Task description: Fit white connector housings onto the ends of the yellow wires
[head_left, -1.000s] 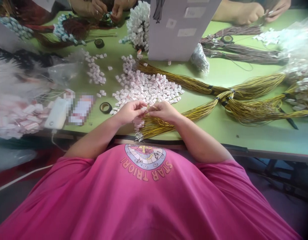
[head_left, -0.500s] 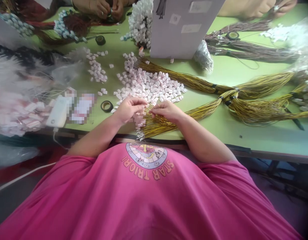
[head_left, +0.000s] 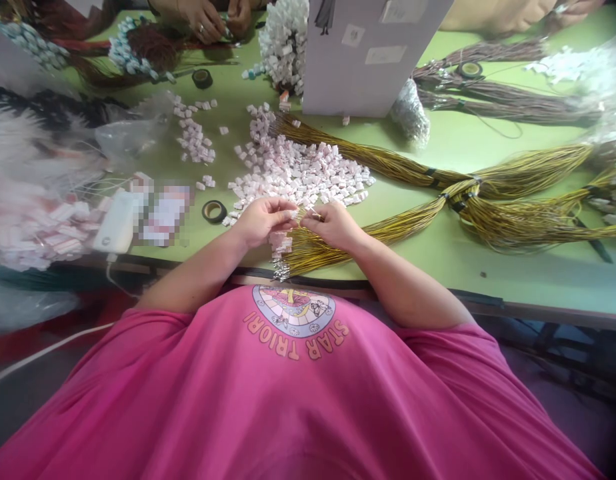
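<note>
Head view: what's the grip doing?

— Both pinches narrow. Left hand [head_left: 261, 221] seems to have a small white piece [head_left: 294, 215] at thumb and finger; right hand [head_left: 338, 225] looks closed on a thin yellow wire [head_left: 302, 215]. Can't tell if the two touch; fingers hide it.

Rest of the stock?

— Yellow bundle [head_left: 393, 223] runs under the right hand, off to the right of the grip. Its metal tips [head_left: 281, 269] sit on the near side, by the table edge. Loose white pieces [head_left: 313, 170] are heaped just beyond the grip.

How to do this bit well?

— My take: pinch the wire close to its end, line it up square with the piece, go in straight, no twist. Held far back, it'd probably buckle. Lift one strand clear of its neighbours, or it may snag.

Surface, room?

— Green table [head_left: 508, 273]. Left of the grip: black tape roll [head_left: 217, 221], then a pixelated item [head_left: 165, 217], then a white power bank [head_left: 115, 223]. Lilac box [head_left: 355, 80] stands beyond the heap. Farther off to the left, a co-worker's hands [head_left: 205, 19]; far right, another person's arms [head_left: 498, 15], blurred.
</note>
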Available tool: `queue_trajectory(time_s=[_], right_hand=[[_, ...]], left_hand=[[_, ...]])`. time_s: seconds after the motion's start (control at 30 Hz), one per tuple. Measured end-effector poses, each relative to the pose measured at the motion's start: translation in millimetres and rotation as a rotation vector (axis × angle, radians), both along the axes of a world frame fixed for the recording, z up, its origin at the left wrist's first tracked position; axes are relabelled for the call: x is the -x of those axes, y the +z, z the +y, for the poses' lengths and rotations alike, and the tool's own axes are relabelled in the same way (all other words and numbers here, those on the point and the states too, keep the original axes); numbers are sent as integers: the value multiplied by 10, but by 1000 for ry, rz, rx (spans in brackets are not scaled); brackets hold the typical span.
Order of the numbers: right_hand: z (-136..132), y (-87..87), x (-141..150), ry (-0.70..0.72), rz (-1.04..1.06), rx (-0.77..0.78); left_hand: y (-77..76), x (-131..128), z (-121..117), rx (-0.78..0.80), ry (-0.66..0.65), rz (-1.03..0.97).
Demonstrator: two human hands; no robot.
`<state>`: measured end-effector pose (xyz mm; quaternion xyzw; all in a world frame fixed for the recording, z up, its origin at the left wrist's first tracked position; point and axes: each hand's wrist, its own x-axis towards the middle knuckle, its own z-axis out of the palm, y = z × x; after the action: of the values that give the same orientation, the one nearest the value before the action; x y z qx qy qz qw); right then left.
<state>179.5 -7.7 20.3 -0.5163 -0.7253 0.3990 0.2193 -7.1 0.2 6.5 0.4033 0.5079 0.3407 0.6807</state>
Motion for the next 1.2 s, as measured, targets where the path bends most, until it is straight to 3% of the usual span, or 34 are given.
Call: queue_trajectory(time_s=[0.23,0.53,0.77,0.9,1.1,1.2], right_hand=[[-16,-24,-2,30,-44,-40],[-8,-37,-6,30,-55,-58],[-21,-69,10,69,-40,-33],[-11,-86,9,58,-44,37],[-17,-123,39,81,-19,62],[1,-122,15,77,-2,41]], left_hand=[[56,-19,-65,-87,8,123],[66,-8,-64,-82,-3,109],[69,-43,-153,-258,-65,282],[78,-40,-164,-266,-56,356],[33,-45,-185,-362,-151,376],[83,23,-191,-446,-190,446]])
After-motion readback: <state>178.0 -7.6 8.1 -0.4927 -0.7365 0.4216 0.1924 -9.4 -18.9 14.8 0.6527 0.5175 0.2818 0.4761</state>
